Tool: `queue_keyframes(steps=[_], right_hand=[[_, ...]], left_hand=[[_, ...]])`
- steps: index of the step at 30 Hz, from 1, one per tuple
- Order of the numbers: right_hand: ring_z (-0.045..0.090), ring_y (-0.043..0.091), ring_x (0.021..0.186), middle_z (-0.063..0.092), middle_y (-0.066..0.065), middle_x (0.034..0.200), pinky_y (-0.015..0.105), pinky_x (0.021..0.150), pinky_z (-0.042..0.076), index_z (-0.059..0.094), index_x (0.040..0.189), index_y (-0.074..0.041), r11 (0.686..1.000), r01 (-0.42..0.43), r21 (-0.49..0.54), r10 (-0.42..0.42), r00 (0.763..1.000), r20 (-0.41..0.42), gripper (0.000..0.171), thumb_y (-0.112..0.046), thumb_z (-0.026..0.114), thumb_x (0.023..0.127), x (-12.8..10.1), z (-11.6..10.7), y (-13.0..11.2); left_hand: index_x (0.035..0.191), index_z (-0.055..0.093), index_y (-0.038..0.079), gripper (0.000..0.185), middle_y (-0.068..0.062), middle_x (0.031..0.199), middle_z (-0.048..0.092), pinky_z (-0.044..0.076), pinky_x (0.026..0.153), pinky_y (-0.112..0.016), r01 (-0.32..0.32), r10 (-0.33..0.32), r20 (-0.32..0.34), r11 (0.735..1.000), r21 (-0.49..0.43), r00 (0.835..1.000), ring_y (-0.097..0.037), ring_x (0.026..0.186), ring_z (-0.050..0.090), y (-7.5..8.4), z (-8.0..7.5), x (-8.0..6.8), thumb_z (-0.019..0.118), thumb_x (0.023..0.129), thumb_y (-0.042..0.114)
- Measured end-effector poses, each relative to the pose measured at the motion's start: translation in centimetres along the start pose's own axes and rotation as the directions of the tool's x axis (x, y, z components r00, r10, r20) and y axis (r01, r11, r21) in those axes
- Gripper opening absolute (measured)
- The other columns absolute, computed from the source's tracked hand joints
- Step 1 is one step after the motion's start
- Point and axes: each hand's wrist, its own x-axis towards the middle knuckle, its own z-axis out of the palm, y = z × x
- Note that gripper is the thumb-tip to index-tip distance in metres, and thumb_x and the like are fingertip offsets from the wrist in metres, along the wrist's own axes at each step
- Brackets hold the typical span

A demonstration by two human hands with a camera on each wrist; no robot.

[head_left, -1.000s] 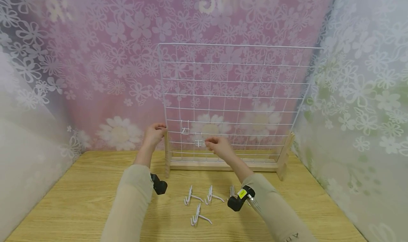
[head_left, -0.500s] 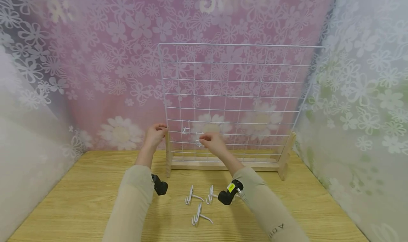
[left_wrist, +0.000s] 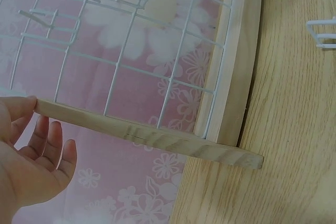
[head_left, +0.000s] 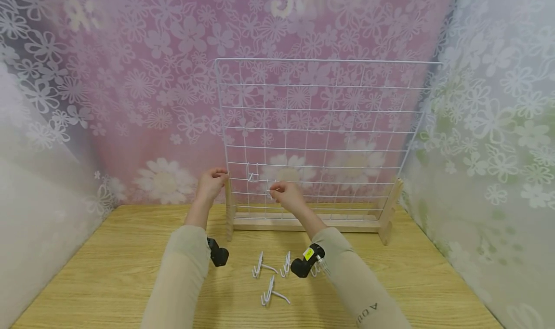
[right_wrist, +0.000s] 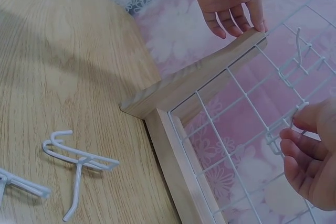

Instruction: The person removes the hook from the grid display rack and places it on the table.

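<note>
A white wire grid panel point(head_left: 329, 126) stands upright in a wooden stand point(head_left: 303, 224). My left hand point(head_left: 211, 187) pinches the top of the stand's left post point(left_wrist: 121, 128) between thumb and index finger, its other fingers loosely bent. My right hand point(head_left: 289, 196) pinches a white wire display hook point(right_wrist: 274, 142) at the grid's lower left, and its fingers partly cover the hook. Up and to the left of it, another white hook point(head_left: 252, 173) hangs on the grid.
In front of the stand, several white hooks lie on the wood-grain table point(head_left: 108, 271), among them a front hook point(head_left: 270, 291) and a left hook point(head_left: 261, 266). One on the right point(head_left: 315, 269) is partly behind the right wrist camera point(head_left: 307, 260). Floral curtains point(head_left: 130, 102) surround the table.
My right hand has moved slightly left, from beside the lower hook onto it, and now pinches it. The left hand stays at the post.
</note>
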Motion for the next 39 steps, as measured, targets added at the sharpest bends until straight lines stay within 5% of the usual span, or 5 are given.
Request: queue_keyframes(steps=[14, 21, 27, 39], right_hand=[[0.062, 0.018, 0.069, 0.067, 0.011, 0.089, 0.028, 0.061, 0.049, 0.064, 0.105, 0.0, 0.999, -0.031, 0.017, 0.032, 0.999, -0.008, 0.02, -0.012, 0.062, 0.089, 0.0, 0.7, -0.1], [0.062, 0.03, 0.075, 0.066, 0.016, 0.088, 0.023, 0.054, 0.044, 0.064, 0.103, 0.004, 0.977, -0.109, 0.186, 0.11, 0.994, 0.002, 0.018, -0.005, 0.06, 0.088, -0.1, 1.0, -0.4], [0.055, 0.012, 0.062, 0.065, 0.022, 0.094, 0.031, 0.059, 0.048, 0.063, 0.105, 0.005, 0.96, -0.136, 0.243, 0.142, 0.99, -0.008, 0.021, -0.004, 0.059, 0.087, -0.1, 0.8, -0.3], [0.06, 0.023, 0.074, 0.067, 0.011, 0.088, 0.029, 0.061, 0.047, 0.065, 0.104, 0.0, 0.945, -0.148, 0.292, 0.161, 0.987, -0.02, 0.019, -0.005, 0.06, 0.086, -0.4, -0.2, -0.3]], left_hand=[[0.123, 0.053, -0.003, 0.032, -0.02, 0.116, 0.05, 0.042, 0.089, -0.042, 0.001, -0.001, 0.008, 1.0, 0.0, 1.0, -0.034, 0.105, 0.05, 0.2, 0.0, -0.6, 0.05, 0.094, 0.012], [0.123, 0.053, -0.004, 0.033, -0.019, 0.113, 0.051, 0.042, 0.088, -0.041, -0.004, 0.004, 0.01, 1.0, 0.002, 1.0, -0.032, 0.103, 0.05, -0.1, -0.1, -0.4, 0.05, 0.095, 0.012], [0.122, 0.053, -0.003, 0.032, -0.018, 0.112, 0.051, 0.042, 0.085, -0.039, -0.011, 0.01, 0.007, 1.0, 0.013, 1.0, -0.032, 0.102, 0.05, -0.1, 0.0, -0.3, 0.051, 0.094, 0.013], [0.12, 0.055, -0.003, 0.031, -0.017, 0.108, 0.052, 0.042, 0.08, -0.035, -0.02, 0.02, -0.004, 1.0, 0.004, 1.0, -0.031, 0.099, 0.051, -0.4, 0.1, -0.1, 0.051, 0.094, 0.012]])
